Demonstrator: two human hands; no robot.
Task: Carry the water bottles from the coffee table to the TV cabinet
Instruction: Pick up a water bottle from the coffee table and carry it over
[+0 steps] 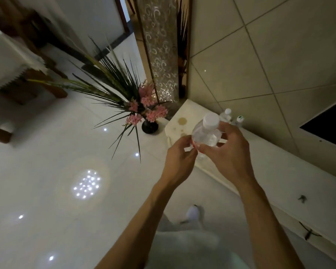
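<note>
Left hand (179,158) pinches the bottle (207,133) low down and right hand (227,152) wraps its body, holding it in the air in front of the cabinet (279,171) end. Best set it down upright on bare top, short of the two standing bottles (227,113) by the wall, then let go.

Glossy white tile floor (47,171) is reflecting a cluster of ceiling lights (86,184). Black vase (149,126) w/ pink flowers (149,107) & spiky leaves is standing on floor just beside end of pale TV cabinet (270,167). Beige wall (270,45) w/ diagonal tile lines is running behind it. Patterned glass panel (160,55) is rising at the corner. Dark wood furniture w/ white cloth (6,61) is sitting far left.
</note>
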